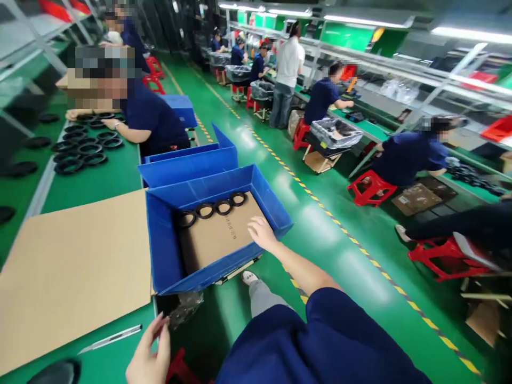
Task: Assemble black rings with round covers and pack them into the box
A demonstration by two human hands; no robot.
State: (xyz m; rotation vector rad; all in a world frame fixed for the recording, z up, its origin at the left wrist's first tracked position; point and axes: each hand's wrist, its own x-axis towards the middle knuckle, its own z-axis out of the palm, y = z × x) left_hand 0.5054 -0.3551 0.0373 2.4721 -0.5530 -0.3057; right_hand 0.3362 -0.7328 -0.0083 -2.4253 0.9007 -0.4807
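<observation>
Head view: right hand (262, 232), fingers spread, rests on cardboard (218, 234) in the bin (168, 250), mid-frame; rings (212, 209) lie just beyond; left hand (150, 354) open, lower left.

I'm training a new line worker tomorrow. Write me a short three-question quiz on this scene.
1. True or false: the right hand reaches into the blue bin.
2. How many black rings lie in a row on the cardboard sheet inside that bin?
3. What lies on the green table nearest the left hand: A) a metal blade, B) a cup?

Key: 1 true; 2 four; 3 A.
</observation>
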